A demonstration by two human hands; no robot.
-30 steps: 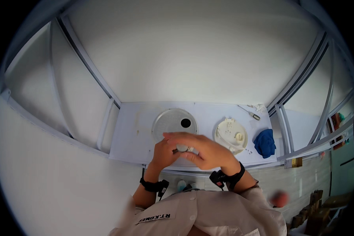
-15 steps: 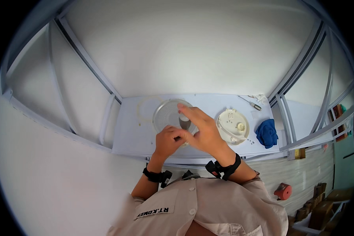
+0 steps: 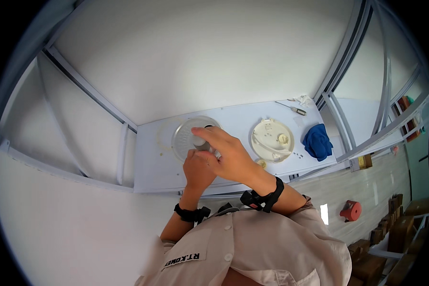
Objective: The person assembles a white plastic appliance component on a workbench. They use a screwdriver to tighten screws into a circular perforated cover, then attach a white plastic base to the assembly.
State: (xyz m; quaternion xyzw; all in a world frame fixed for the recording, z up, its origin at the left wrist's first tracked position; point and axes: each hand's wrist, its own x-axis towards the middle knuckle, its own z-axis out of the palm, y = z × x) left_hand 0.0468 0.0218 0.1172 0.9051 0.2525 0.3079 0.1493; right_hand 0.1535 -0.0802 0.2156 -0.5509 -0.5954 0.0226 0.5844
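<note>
Above a round, clear ribbed cover point(image 3: 182, 137) on the table, both my hands hold a small grey, bulb-like piece with a rounded white top point(image 3: 199, 141). My left hand point(image 3: 198, 169) is closed low around it, its fingers curled. From the right, my right hand point(image 3: 231, 156) curves over the piece, thumb near the left hand and fingers reaching past the white top. My palms hide much of the piece, so its exact kind is unclear. The right hand also covers part of the clear cover.
Right of my hands lies a cream round base point(image 3: 267, 143) with a small round fitting. A small yellowish part point(image 3: 261, 164) sits beside my right forearm. Farther right are small grey bits point(image 3: 298, 155), a blue cloth point(image 3: 318, 143), a screwdriver point(image 3: 296, 110) and a red stool point(image 3: 351, 210) on the floor.
The whole view has shifted and tilted. My hands now stand farther over the clear cover, and the piece's white top shows more. The small yellowish part has come into sight beside my right forearm.
</note>
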